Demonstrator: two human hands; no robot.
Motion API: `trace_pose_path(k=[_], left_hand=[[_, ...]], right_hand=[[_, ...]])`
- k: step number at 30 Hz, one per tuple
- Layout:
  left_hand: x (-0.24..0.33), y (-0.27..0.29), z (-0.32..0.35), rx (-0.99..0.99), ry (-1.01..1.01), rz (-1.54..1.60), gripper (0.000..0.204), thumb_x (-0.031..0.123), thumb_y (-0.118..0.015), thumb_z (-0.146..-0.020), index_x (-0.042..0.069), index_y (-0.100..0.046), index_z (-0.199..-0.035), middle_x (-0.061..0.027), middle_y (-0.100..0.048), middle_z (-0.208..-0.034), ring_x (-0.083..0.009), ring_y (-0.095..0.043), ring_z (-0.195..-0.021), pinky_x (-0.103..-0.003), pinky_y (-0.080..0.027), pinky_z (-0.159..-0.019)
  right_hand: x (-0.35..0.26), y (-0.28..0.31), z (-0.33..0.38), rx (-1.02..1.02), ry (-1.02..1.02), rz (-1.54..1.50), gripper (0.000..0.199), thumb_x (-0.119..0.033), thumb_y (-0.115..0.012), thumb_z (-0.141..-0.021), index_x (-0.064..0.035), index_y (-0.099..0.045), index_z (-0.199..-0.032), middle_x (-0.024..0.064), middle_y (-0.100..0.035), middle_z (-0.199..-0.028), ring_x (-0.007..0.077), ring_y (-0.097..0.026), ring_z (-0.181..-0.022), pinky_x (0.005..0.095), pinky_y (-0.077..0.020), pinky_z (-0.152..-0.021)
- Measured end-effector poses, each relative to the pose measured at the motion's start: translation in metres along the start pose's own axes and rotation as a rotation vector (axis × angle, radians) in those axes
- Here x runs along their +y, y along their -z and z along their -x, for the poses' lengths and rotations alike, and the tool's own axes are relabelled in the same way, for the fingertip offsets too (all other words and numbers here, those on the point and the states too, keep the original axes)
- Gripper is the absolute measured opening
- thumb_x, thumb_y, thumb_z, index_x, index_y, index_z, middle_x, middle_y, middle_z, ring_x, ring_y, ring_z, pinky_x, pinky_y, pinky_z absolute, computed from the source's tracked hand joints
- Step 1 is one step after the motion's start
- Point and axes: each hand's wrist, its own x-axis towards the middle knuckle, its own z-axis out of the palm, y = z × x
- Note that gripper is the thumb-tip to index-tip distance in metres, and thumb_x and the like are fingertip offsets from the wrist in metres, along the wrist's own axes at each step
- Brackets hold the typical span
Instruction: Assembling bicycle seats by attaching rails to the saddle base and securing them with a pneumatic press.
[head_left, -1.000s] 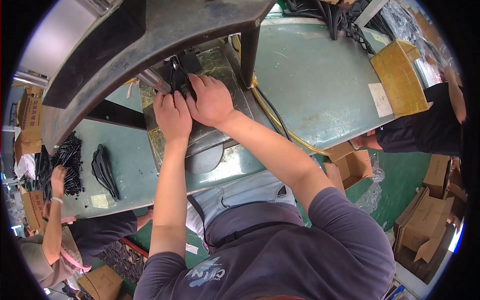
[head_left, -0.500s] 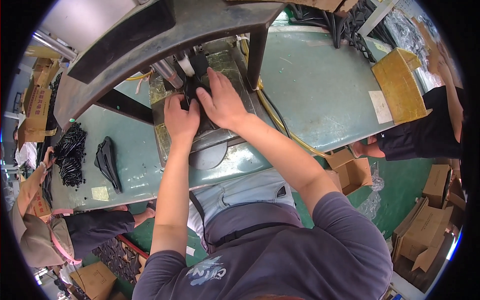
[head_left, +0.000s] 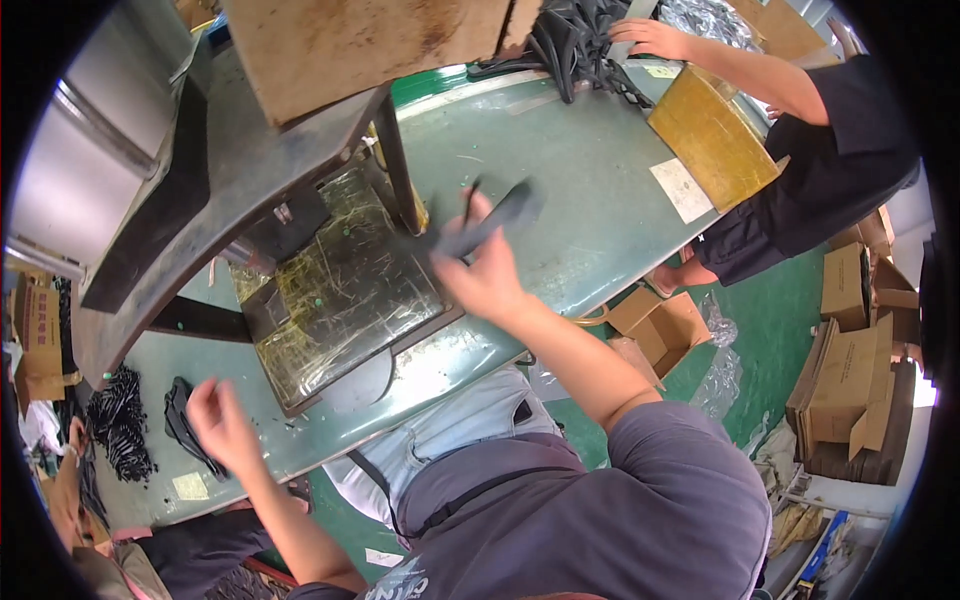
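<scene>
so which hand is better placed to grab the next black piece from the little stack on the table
Probably the left hand: it is open and hovers right beside the black pieces at the table's left end. The right hand already grips a black piece on the far side of the scratched press plate.

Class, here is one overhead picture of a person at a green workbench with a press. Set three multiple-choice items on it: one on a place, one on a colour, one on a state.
1. Where is the left hand?
A. beside the black pieces at the bench's left
B. under the press
C. on a carton

2. What colour is the strip?
A. white
B. black
C. yellow

3. The right hand is
A. empty
B. flat on the plate
C. holding the strip

Key: A, it hovers by them; B, it looks dark; C, fingers grip it.
</scene>
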Motion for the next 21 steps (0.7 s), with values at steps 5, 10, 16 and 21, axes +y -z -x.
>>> trace_pose_path(k=[5,10,16,21], left_hand=[[-0.1,0.109,0.025,0.203,0.146,-1.054,0.072,0.052,-0.076,-0.094,-0.008,-0.06,-0.132,-0.0298,-0.063,-0.121,-0.0477,-0.062,-0.113,-0.056,-0.051,-0.099],[-0.114,0.096,0.001,-0.085,0.453,-1.122,0.103,0.079,-0.071,-0.083,-0.01,-0.058,-0.133,-0.0348,-0.06,-0.133,-0.0513,-0.06,-0.124,-0.057,-0.05,-0.103],[-0.158,0.139,-0.001,-0.07,0.535,-1.014,0.091,0.076,-0.072,-0.084,-0.007,-0.066,-0.119,-0.0233,-0.072,-0.106,-0.0449,-0.069,-0.105,-0.055,-0.053,-0.093],[-0.09,0.102,0.02,0.022,0.773,0.385,0.039,0.044,-0.065,-0.106,0.005,-0.067,-0.104,-0.001,-0.059,-0.078,-0.0095,-0.056,-0.07,-0.028,-0.045,-0.063]], right_hand=[[-0.01,0.074,-0.065,0.109,-0.469,0.149,0.045,-0.015,-0.079,-0.085,-0.0016,-0.056,-0.121,0.0053,-0.066,-0.079,0.0138,-0.064,-0.058,0.0328,-0.052,-0.052],[0.077,0.085,-0.193,0.207,-0.066,0.131,0.076,-0.019,-0.088,-0.082,0.0056,-0.052,-0.144,0.0118,-0.075,-0.097,0.0159,-0.069,-0.087,0.0318,-0.056,-0.076],[0.057,0.019,-0.159,0.15,-0.244,-0.108,0.06,-0.007,-0.078,-0.089,0.0041,-0.057,-0.144,0.0201,-0.059,-0.148,0.0163,-0.07,-0.107,0.0295,-0.0567,-0.09],[0.03,0.033,-0.066,0.135,0.01,0.113,0.034,-0.002,-0.071,-0.092,-0.0024,-0.069,-0.126,0.0088,-0.07,-0.122,0.0139,-0.068,-0.092,0.0297,-0.0572,-0.083]])
